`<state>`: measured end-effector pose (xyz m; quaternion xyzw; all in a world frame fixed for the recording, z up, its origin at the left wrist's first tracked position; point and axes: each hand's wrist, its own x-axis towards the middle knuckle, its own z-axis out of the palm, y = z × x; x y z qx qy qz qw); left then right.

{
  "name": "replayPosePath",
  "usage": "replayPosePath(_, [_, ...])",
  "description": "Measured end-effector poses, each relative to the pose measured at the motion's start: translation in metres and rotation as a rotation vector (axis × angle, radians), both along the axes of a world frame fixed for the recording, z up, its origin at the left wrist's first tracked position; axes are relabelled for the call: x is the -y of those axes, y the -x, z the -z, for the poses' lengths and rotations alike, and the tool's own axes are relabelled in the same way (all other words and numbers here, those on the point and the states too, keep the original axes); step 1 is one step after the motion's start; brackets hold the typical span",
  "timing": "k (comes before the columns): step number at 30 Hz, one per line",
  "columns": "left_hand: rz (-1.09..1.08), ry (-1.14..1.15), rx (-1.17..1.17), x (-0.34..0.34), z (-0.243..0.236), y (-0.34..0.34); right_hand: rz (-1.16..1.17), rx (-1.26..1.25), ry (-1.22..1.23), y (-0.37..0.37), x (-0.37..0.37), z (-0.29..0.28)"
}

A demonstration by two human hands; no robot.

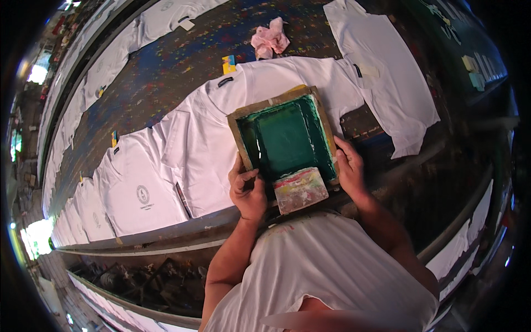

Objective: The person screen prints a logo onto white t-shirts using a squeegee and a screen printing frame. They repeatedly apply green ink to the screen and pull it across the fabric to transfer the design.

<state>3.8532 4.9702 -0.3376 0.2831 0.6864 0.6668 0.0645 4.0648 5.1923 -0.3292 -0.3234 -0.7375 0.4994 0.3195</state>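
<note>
Between my hands is a wooden screen-printing frame (238, 128) with green mesh, over the front of a white T-shirt (204, 144). My left hand (247, 191) grips its lower left side, fingers curled at the wood. On the lower right side, my right hand (349, 169) is closed around the edge. A paint-stained squeegee (301, 191) rests at the frame's near end, its block tilted over the near edge toward my body. The frame hides most of the shirt's chest.
To the left, a white T-shirt with a dark round print (130, 191) lies in a row with several others. Another white shirt (381, 66) is at the right. A crumpled pink cloth (270, 37) sits on the paint-speckled table (166, 77). The table's near edge runs before me.
</note>
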Motion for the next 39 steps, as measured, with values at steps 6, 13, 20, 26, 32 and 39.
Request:
replayPosePath(6, [-0.03,0.012,-0.016,0.0,-0.001,-0.001,0.009,-0.058,0.059,0.003,0.002,0.003])
replayPosePath(13, [-0.029,0.016,-0.035,0.0,0.002,-0.001,-0.005,-0.027,0.07,-0.002,-0.005,0.012])
replayPosePath(20, [-0.03,0.028,-0.167,-0.004,-0.019,-0.003,0.042,-0.023,0.095,-0.009,-0.006,0.018])
replayPosePath(26, [0.112,-0.108,-0.053,-0.035,-0.061,-0.024,0.121,-0.289,0.449,-0.044,-0.022,-0.013])
replayPosePath(32, [0.272,-0.073,-0.147,-0.07,-0.079,0.009,0.131,-0.354,0.505,-0.06,-0.021,-0.033])
replayPosePath(39, [-0.083,0.522,-0.837,-0.113,-0.072,0.239,0.381,-0.373,0.501,-0.087,-0.018,-0.022])
